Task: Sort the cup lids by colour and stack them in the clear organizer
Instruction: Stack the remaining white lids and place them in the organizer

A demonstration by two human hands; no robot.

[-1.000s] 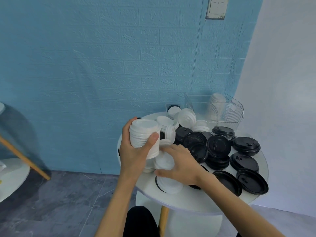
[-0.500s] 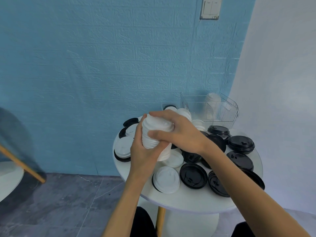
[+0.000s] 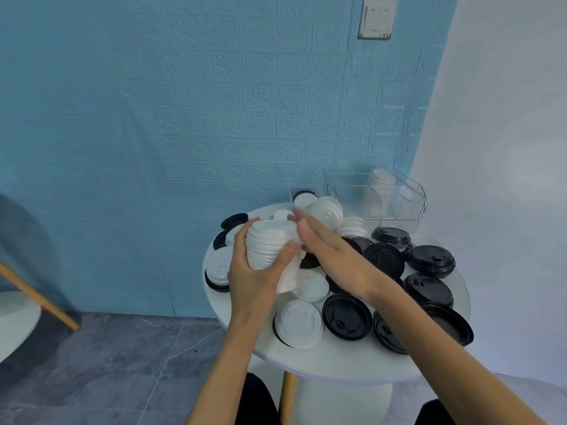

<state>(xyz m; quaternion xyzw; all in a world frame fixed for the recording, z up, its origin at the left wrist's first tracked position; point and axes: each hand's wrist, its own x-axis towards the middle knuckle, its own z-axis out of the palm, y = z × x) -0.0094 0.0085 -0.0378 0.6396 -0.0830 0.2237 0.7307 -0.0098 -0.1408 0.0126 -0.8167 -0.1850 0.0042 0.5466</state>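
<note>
White lid stack point(image 3: 270, 246) held upright above table; clear organizer point(image 3: 395, 197) behind.

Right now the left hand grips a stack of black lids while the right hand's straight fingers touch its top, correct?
Not quite: the stack in the left hand is white, not black, as the head view shows. The rest holds: the right hand touches its top with straight fingers.

Blue brick-textured wall point(image 3: 184, 133), light switch point(image 3: 376, 20), grey floor point(image 3: 107, 363), round white table point(image 3: 337, 360)

A home-like room: blue brick-pattern wall point(image 3: 184, 118), light switch point(image 3: 376, 18), grey tiled floor point(image 3: 107, 363), small round table point(image 3: 331, 360).
</note>
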